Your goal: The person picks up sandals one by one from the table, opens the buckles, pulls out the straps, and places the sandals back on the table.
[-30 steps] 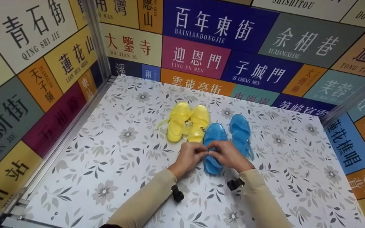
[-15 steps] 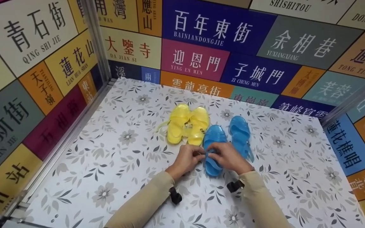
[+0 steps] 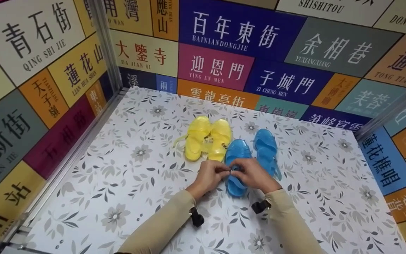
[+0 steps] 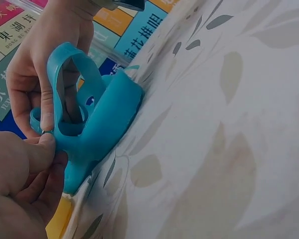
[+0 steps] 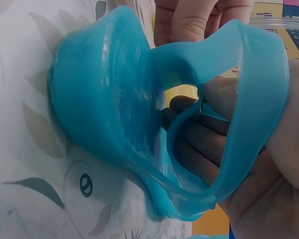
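Note:
A blue jelly sandal lies toe away from me, under both hands. My left hand comes from its left side, thumb and finger pinching the strap near a small metal buckle. My right hand reaches over from the right and pinches the thin ankle strap at that same spot. Fingertips of both hands meet there and partly hide the buckle. In the right wrist view the heel band arches up from the sole, in front of the right palm.
The second blue sandal lies just right of the right hand. Two yellow sandals sit side by side beyond the left hand, close to the blue one. Printed wall panels enclose the flower-patterned table at the back and sides.
Both hands stay at the strap with only small finger movements. The fingertips drew slightly apart half a second ago and are together again now. The sandals lie where they were.

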The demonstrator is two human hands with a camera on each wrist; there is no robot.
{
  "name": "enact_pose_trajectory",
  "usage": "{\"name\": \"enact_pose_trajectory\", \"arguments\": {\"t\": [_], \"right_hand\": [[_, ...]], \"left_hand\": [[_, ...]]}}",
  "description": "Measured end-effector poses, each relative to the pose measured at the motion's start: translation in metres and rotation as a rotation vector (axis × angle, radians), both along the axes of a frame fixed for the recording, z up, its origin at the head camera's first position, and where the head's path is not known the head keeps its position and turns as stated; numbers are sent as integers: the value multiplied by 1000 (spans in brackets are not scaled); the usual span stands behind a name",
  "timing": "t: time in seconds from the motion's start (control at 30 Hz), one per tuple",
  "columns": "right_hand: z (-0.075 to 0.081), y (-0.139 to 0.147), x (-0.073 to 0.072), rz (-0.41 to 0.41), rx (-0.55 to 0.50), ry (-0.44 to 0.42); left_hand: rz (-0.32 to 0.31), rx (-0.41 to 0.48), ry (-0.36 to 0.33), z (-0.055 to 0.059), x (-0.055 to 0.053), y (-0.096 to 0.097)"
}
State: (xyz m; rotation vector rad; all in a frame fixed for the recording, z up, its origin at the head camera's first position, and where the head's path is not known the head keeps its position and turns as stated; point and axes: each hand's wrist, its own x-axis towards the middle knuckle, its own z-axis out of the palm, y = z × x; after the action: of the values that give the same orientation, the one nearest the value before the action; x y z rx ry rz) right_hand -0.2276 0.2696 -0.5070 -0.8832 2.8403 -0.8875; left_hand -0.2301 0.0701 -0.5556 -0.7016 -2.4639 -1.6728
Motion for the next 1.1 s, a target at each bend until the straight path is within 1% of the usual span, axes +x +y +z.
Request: {"name": "enact_pose_trajectory", "arguments": {"t": [0.2, 0.37, 0.47, 0.63, 0.7, 0.77, 0.93, 1.0, 1.1], "right_hand": [[0, 0, 0, -7, 7, -9], [0, 0, 0, -20, 18, -13], [0, 0, -1, -19, 23, -13], [1, 0, -2, -18, 33, -9], [1, -1, -2, -23, 38, -5], [1, -2, -2, -34, 42, -5], [-1, -4, -3, -42, 38, 11], [-2, -4, -2, -43, 31, 17], [-1, -3, -1, -44, 15, 11]], "left_hand": [[23, -5, -22, 3, 0, 2], [15, -17, -34, 6, -1, 3], [4, -31, -8, 7, -1, 3], [-13, -58, 103, 6, -3, 3], [-8, -50, 127, 5, -3, 3], [8, -29, 108, 3, -3, 4], [79, 9, 16, -1, 0, 5], [90, 10, 0, -1, 1, 5], [78, 6, -20, -1, 2, 4]]}}
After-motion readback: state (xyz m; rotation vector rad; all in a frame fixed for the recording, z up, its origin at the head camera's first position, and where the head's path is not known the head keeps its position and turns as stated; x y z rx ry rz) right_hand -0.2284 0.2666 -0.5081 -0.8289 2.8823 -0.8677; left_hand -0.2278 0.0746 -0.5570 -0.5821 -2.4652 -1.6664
